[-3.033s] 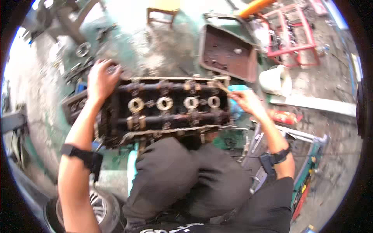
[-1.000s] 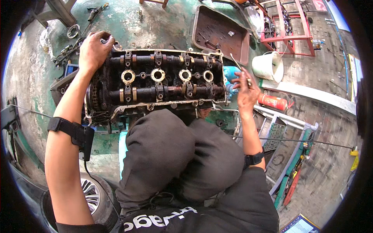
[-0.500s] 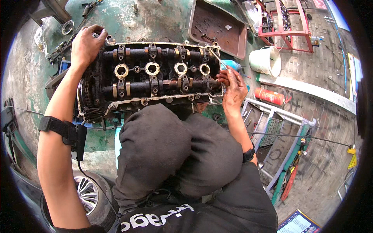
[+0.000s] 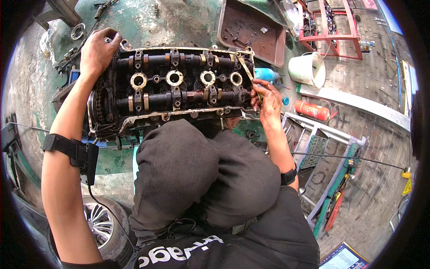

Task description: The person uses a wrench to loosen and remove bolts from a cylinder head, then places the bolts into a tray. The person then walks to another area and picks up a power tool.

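Observation:
A blackened engine cylinder head (image 4: 156,98) with two camshafts, pale rings down its middle and a chain at its left end lies across the upper middle of the view. My left hand (image 4: 100,49) is closed on its upper-left corner, the fingertips partly hidden. My right hand (image 4: 268,101) grips a slim metal tool (image 4: 246,68) beside the right end, its tip at the upper-right rim. The right hand's fingers are dark with grime. A blue container (image 4: 264,75) sits behind that end.
Around the head are a brown tray (image 4: 274,47) with bolts, a white bucket (image 4: 302,69), red frame (image 4: 331,54), red extinguisher (image 4: 312,109), long metal beam (image 4: 349,103), metal folding frame (image 4: 338,134) with a cable across it, and a tyre (image 4: 116,231) at lower left.
My right hand has moved left, and the tool's tip has come onto the head's upper-right rim. My left hand remains at the upper-left corner. The whole view has shifted slightly.

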{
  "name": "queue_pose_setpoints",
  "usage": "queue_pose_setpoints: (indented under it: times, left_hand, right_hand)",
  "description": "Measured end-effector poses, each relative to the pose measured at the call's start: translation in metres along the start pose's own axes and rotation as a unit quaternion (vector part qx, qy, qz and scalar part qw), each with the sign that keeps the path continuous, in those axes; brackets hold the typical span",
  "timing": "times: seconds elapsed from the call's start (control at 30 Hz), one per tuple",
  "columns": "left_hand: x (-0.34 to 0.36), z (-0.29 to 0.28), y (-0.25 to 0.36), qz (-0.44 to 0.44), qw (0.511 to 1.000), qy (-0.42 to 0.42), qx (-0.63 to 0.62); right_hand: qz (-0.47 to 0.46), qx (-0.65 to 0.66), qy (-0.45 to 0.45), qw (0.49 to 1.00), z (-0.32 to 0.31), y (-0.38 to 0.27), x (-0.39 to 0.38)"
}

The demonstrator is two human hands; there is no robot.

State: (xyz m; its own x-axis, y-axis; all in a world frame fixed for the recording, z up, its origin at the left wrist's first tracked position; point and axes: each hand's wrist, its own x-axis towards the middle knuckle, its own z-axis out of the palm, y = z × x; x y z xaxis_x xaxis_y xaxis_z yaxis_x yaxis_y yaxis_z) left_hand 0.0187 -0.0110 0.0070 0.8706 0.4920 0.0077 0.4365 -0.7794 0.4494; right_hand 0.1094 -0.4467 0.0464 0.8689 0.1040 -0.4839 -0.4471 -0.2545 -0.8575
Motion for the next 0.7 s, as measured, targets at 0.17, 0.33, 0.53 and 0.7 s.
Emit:
queue_pose_setpoints:
  times: [0.17,0.33,0.53,0.7]
  left_hand:
    - [0.0,0.0,-0.001,-0.006,1.0,-0.007,0.004]
    - [0.001,0.002,-0.003,0.0,1.0,-0.002,0.008]
    - [0.0,0.002,-0.004,0.006,1.0,0.004,-0.002]
    - [0.001,0.003,-0.005,0.011,1.0,0.01,-0.01]
  right_hand:
    - [-0.036,-0.048,-0.033,0.998,-0.008,-0.005,0.005]
    - [-0.038,-0.045,-0.005,0.998,-0.011,-0.017,0.008]
    - [0.051,-0.059,-0.004,0.997,-0.021,-0.034,0.034]
    - [0.195,-0.111,-0.111,0.968,-0.054,-0.047,0.082]
